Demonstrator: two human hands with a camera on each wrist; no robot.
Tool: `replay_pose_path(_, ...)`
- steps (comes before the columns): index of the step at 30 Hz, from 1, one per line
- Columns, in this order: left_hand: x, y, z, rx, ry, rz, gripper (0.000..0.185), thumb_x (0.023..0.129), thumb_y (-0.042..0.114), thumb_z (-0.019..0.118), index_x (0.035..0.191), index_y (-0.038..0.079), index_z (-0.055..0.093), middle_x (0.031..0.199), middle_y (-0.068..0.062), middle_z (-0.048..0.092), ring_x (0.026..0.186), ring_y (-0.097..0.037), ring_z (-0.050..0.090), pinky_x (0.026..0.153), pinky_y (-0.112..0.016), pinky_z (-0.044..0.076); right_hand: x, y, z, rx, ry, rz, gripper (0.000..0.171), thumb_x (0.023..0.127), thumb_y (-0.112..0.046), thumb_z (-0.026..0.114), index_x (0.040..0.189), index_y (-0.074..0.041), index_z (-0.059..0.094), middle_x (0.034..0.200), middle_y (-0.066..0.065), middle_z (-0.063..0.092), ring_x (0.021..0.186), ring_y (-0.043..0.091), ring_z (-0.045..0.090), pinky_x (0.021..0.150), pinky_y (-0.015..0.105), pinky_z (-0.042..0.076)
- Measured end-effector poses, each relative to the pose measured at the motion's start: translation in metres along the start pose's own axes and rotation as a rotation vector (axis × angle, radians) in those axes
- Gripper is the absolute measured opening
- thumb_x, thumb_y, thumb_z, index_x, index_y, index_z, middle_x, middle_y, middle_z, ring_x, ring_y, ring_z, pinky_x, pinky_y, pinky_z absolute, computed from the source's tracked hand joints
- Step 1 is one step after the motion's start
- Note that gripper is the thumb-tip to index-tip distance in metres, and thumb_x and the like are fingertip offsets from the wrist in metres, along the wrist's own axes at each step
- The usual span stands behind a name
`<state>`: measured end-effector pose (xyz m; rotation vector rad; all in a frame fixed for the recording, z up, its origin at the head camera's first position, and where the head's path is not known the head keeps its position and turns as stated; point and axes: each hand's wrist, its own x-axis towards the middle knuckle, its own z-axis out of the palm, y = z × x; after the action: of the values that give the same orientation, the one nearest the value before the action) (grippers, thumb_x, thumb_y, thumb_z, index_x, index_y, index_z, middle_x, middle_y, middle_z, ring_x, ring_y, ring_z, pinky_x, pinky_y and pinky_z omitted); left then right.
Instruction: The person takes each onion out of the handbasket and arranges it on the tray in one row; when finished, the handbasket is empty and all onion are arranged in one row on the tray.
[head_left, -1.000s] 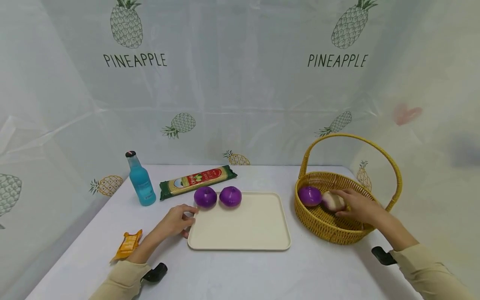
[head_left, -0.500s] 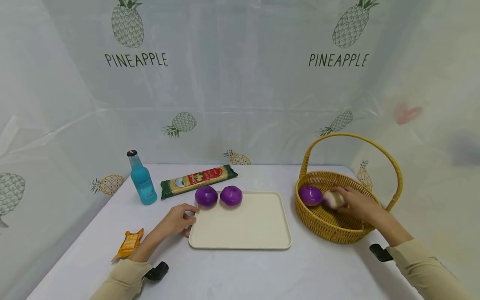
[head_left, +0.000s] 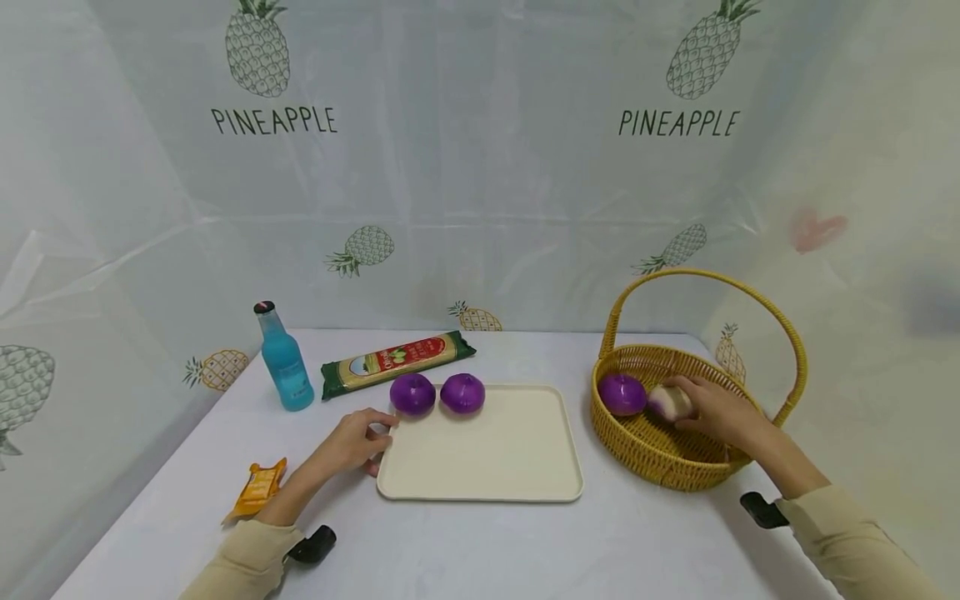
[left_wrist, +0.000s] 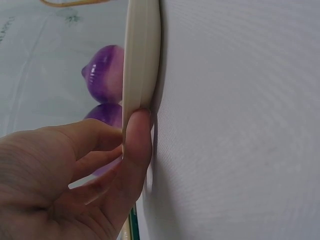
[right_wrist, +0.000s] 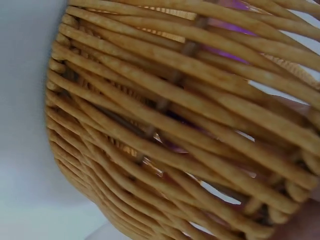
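My left hand pinches the left rim of a cream tray; in the left wrist view the thumb lies on the outside of the tray's edge. Two shiny purple onions sit side by side at the tray's back left. On the right, my right hand reaches inside a wicker basket and holds a pale onion with a purple tinge. Beside it in the basket rests another purple onion. Basket weave hides most of the right hand in the right wrist view.
A blue bottle stands at the back left. Next to it a green and gold packet lies behind the tray. An orange packet lies by the left forearm. The basket's tall handle arches above the right hand.
The right hand's fingers have drawn in closer round the pale onion, which has turned slightly inside the basket. My left hand stays at the tray's rim.
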<state>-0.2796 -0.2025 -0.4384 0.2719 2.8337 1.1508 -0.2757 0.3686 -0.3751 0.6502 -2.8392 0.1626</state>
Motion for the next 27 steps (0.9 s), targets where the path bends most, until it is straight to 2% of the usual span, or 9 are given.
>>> replay_pose_path(4, -0.001, 0.000, 0.001, -0.003, -0.006, -0.008, 0.033, 0.087, 0.004, 0.067, 0.120, 0.005, 0.068, 0.116, -0.013, 0.064, 0.067, -0.013, 0.058, 0.052, -0.025, 0.052, -0.001, -0.002, -0.006, 0.006, -0.011, 0.037, 0.059, 0.076, -0.019, 0.083, 0.125, -0.002, 0.056, 0.108, 0.024, 0.064, 0.092, 0.036, 0.064, 0.071, 0.051, 0.054)
replay_pose_path(11, -0.002, 0.001, 0.000, -0.008, -0.005, -0.005, 0.034, 0.087, 0.004, 0.067, 0.121, 0.005, 0.068, 0.116, -0.014, 0.063, 0.065, -0.013, 0.058, 0.052, -0.026, 0.051, 0.005, -0.009, -0.030, 0.037, -0.026, 0.096, 0.064, 0.079, -0.021, 0.081, 0.134, -0.005, 0.051, 0.115, 0.028, 0.060, 0.094, 0.041, 0.063, 0.061, 0.047, 0.054)
replay_pose_path(17, -0.002, 0.002, -0.001, 0.000, -0.004, -0.003, 0.034, 0.087, 0.005, 0.067, 0.121, 0.005, 0.068, 0.115, -0.014, 0.064, 0.065, -0.013, 0.058, 0.052, -0.025, 0.051, 0.007, -0.023, -0.045, 0.066, -0.039, 0.131, 0.068, 0.081, -0.027, 0.079, 0.140, -0.013, 0.047, 0.122, 0.026, 0.059, 0.095, 0.037, 0.063, 0.063, 0.045, 0.053)
replay_pose_path(21, -0.002, 0.002, -0.002, 0.010, -0.002, 0.013, 0.034, 0.087, 0.005, 0.068, 0.120, 0.005, 0.068, 0.117, -0.014, 0.064, 0.069, -0.013, 0.058, 0.053, -0.025, 0.050, 0.012, -0.035, -0.050, 0.049, -0.032, 0.114, 0.068, 0.083, -0.030, 0.078, 0.142, -0.015, 0.047, 0.124, 0.025, 0.059, 0.094, 0.033, 0.064, 0.066, 0.046, 0.054)
replay_pose_path(27, -0.001, 0.002, -0.001, 0.019, 0.003, 0.008, 0.033, 0.087, 0.006, 0.068, 0.120, 0.006, 0.069, 0.117, -0.013, 0.065, 0.071, -0.013, 0.058, 0.055, -0.024, 0.050, 0.026, -0.056, -0.052, 0.025, -0.010, 0.040, 0.067, 0.082, -0.024, 0.078, 0.141, -0.014, 0.048, 0.123, 0.024, 0.060, 0.092, 0.034, 0.067, 0.068, 0.048, 0.056)
